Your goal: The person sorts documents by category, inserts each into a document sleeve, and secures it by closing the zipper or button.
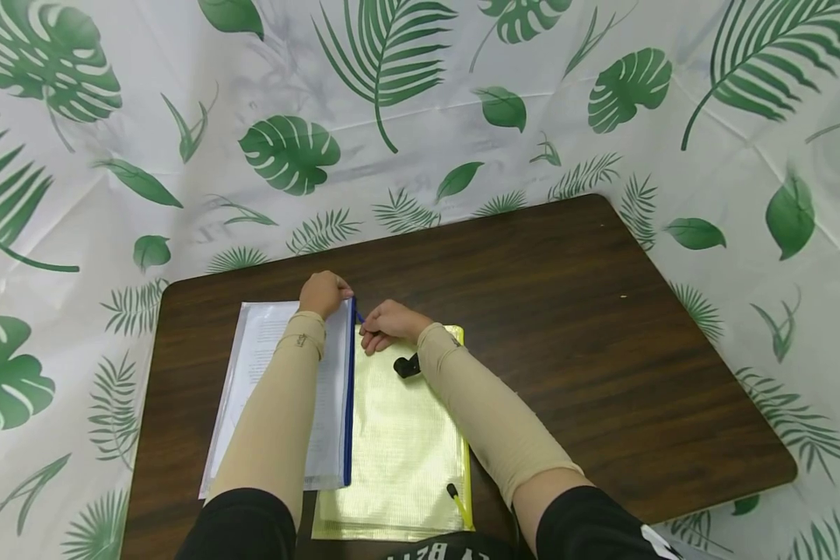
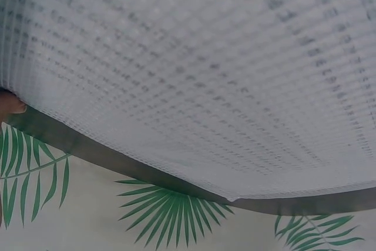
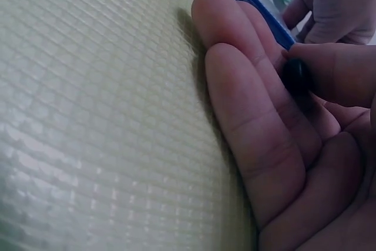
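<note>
A clear mesh zipper pouch with a blue zipper edge and printed paper inside lies at the table's left. My left hand holds its top right corner, fingertips at the end of the blue zipper. In the left wrist view the pouch's mesh fills most of the frame, with a fingertip at the left edge. My right hand pinches the blue zipper pull between thumb and fingers; its black tip shows in the right wrist view. That hand is over a yellow mesh zipper pouch.
The yellow pouch's own zipper pull, yellow with a black tip, lies near the front. A small black object shows beside the right wrist. The brown wooden table extends to the right, and a leaf-printed cloth hangs behind.
</note>
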Action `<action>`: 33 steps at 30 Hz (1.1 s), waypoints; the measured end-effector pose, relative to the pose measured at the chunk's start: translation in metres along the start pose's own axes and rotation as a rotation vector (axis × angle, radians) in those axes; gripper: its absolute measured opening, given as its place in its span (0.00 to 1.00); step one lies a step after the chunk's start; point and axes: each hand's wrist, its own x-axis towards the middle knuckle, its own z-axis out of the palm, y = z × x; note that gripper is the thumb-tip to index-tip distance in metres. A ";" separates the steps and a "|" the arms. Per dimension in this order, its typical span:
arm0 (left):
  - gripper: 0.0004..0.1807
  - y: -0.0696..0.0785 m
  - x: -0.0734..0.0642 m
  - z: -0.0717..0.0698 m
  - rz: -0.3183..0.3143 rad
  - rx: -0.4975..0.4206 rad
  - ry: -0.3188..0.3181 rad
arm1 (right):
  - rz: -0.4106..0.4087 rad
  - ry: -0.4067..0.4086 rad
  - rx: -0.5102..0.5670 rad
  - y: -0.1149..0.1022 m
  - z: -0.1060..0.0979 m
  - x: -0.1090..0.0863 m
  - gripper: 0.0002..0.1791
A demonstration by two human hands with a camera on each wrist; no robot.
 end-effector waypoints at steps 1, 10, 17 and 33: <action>0.13 0.000 0.000 0.000 0.004 0.001 0.005 | -0.002 0.000 -0.001 0.000 0.000 0.000 0.13; 0.14 -0.002 -0.001 0.002 0.002 -0.006 0.014 | -0.065 -0.011 -0.100 0.005 0.005 -0.005 0.14; 0.14 -0.003 0.000 0.002 0.012 -0.007 0.022 | -0.094 -0.009 -0.110 0.007 0.010 -0.008 0.14; 0.13 -0.002 -0.003 0.002 0.041 0.001 0.042 | -0.093 -0.004 -0.108 0.009 0.010 -0.008 0.14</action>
